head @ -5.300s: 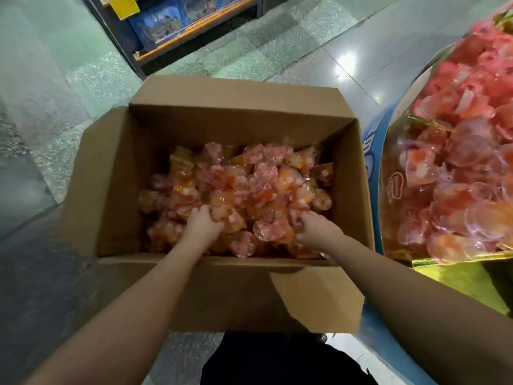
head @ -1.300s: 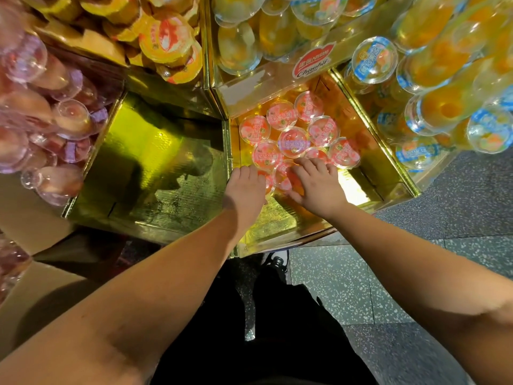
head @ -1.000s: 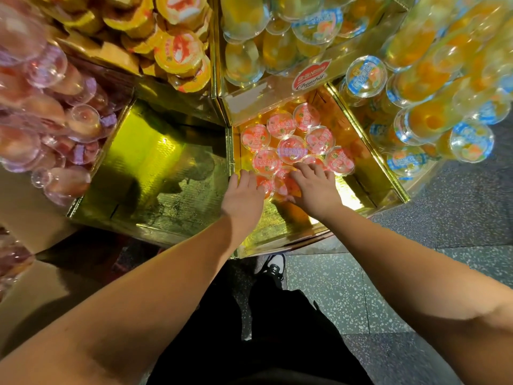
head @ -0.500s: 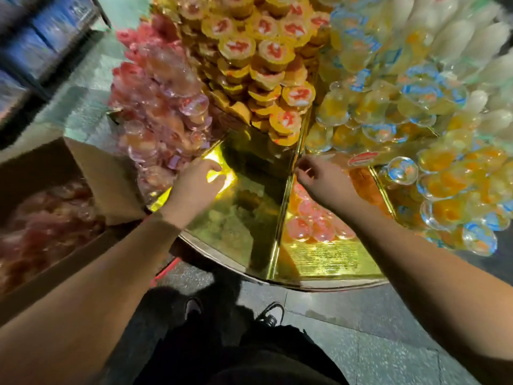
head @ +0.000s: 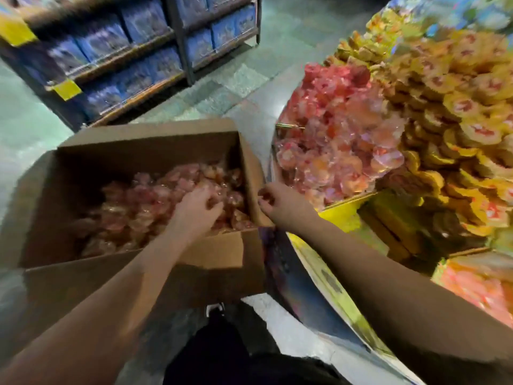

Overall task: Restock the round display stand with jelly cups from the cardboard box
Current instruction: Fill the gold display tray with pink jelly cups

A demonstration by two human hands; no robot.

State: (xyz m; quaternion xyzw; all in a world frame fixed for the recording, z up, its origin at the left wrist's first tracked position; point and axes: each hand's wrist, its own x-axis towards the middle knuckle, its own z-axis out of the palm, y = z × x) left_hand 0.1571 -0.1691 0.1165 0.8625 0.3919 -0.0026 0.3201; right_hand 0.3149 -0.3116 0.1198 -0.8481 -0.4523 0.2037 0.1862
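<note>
I'm reloading: my left hand (head: 198, 208) curls its fingers into the cups (head: 133, 207) in the box (head: 155, 134); my right (head: 280, 204), loosely curled and empty, hovers at its rim. Next, scoop and carry to the stand (head: 344, 207).

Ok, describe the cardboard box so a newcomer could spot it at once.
Start at the round display stand heaped with jelly cups on the right. The cardboard box sits on the floor against its left side, flaps open. It alone is plain brown, holding loose pink-red jelly cups.
</note>
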